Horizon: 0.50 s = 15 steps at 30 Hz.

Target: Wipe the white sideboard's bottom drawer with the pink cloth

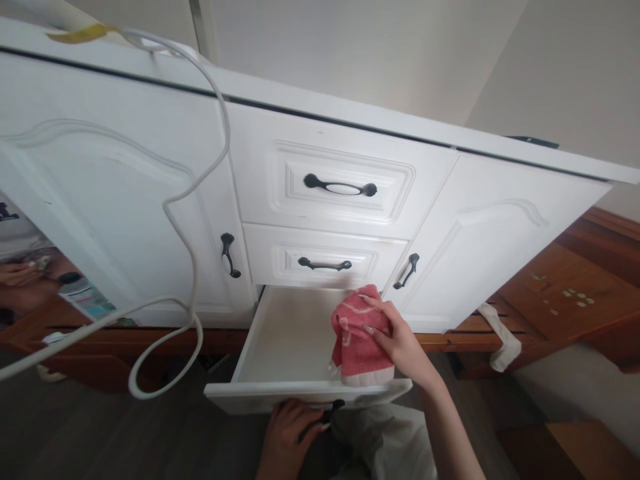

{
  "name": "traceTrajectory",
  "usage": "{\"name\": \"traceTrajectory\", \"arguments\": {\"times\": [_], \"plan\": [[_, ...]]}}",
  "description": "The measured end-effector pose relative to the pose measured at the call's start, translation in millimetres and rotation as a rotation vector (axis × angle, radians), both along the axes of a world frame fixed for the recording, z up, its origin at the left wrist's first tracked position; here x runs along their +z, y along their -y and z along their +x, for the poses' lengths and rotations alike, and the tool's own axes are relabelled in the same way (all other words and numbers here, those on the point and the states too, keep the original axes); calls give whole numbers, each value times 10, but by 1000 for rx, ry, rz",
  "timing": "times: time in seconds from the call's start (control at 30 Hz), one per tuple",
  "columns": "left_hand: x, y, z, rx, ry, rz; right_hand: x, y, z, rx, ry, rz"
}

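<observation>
A white bottom drawer (285, 333) is pulled out of the white cabinet. At its front, my left hand (293, 430) has its fingers wrapped round the black drawer handle (338, 405). My right hand (395, 337) grips a red and pale pink cloth (361, 337), bunched up over the drawer's right side. The cloth hangs down close to the drawer's front edge. What shows of the drawer's inside is a bare white bottom; the cloth covers its right part.
Two closed drawers (327, 257) lie above, with a closed door (475, 253) to the right. A white cable (193, 267) loops across the left door. A white sock (503, 340) hangs on wooden slats at the right. Another person's hand (20, 273) is at the far left.
</observation>
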<state>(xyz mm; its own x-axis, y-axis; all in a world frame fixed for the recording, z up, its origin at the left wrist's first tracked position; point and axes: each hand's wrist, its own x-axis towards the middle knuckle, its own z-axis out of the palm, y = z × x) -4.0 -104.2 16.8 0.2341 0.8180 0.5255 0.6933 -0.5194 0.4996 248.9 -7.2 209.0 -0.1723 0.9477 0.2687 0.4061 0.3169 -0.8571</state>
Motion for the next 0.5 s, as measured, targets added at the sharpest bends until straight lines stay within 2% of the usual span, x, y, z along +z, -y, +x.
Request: {"name": "traceTrajectory", "arguments": {"times": [0.1, 0.17, 0.23, 0.37, 0.5], "plan": [[-36, -165, 35, -2, 99, -95, 3, 101, 22, -248, -457, 56], [21, -347, 59, 1, 134, -246, -94, 94, 59, -414, -750, 62], [123, -579, 82, -4, 159, -364, -236, 71, 114, -523, -948, 45], [304, -1089, 98, -23, 170, -377, -554, 97, 200, -601, -1128, -97], [366, -1537, 78, -74, 161, -338, -883, 173, 185, -656, -1214, -238]]}}
